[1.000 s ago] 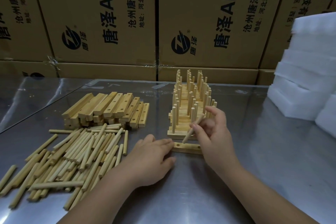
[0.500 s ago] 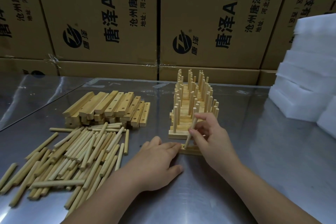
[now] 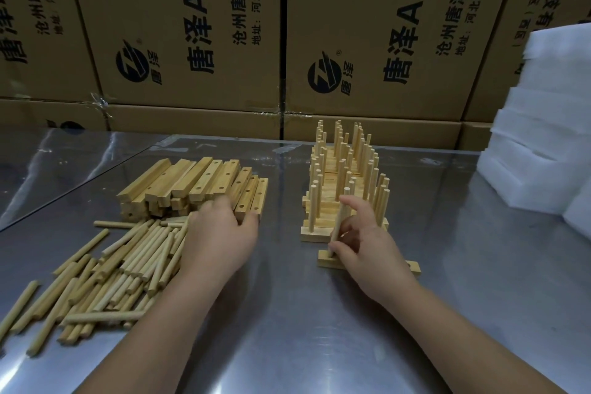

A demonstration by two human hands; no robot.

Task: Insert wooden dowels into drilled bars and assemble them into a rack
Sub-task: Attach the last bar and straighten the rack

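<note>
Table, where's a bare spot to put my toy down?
The steel table is bare between the dowel rack and the white foam blocks, and in the near middle, right of the loose dowels. The left side is crowded: those dowels and the stack of drilled bars, with the left hand over them.

Two hands (image 3: pixel 220 241) (image 3: pixel 371 246), one held dowel (image 3: pixel 341 211)

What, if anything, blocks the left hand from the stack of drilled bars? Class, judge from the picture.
Probably nothing: yes, it looks reachable. The left hand is at the near right end of the stack of drilled bars, with only loose dowels beside it. Whether it grips one is blurred.
</note>
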